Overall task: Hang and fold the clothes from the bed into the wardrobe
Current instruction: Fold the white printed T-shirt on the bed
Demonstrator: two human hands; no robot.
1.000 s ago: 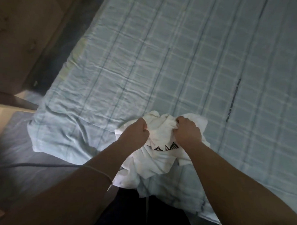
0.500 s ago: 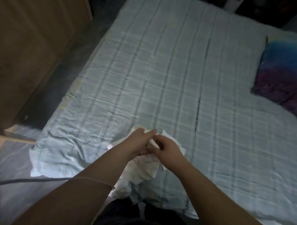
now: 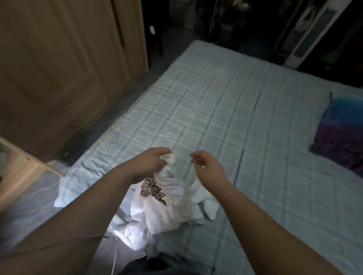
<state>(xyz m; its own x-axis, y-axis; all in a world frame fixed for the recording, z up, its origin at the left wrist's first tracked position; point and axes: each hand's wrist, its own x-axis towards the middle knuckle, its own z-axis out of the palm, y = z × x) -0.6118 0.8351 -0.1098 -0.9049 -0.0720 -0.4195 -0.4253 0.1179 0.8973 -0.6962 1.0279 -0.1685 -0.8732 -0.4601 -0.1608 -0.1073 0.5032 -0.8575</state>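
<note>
The bed (image 3: 228, 122) wears a wrinkled pale blue checked sheet (image 3: 198, 109). A crumpled white shirt (image 3: 163, 210) with a dark print lies at its near edge. A blue and purple pillow (image 3: 347, 130) rests at the far right.

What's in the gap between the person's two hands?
In the head view, only bare checked bedsheet shows between left hand and right hand; the white shirt hangs from the left hand.

Left hand (image 3: 148, 165): gripping a bunched end of the white shirt (image 3: 163, 206), fingers curling round the cloth, back of the hand facing up.
Right hand (image 3: 209, 168): hovering near the left hand, not touching it, holding nothing, fingers loosely curling.
Left forearm (image 3: 81, 216): reaching forward from the lower left, bare.
Right forearm (image 3: 266, 222): reaching forward from the lower right, bare.
</note>
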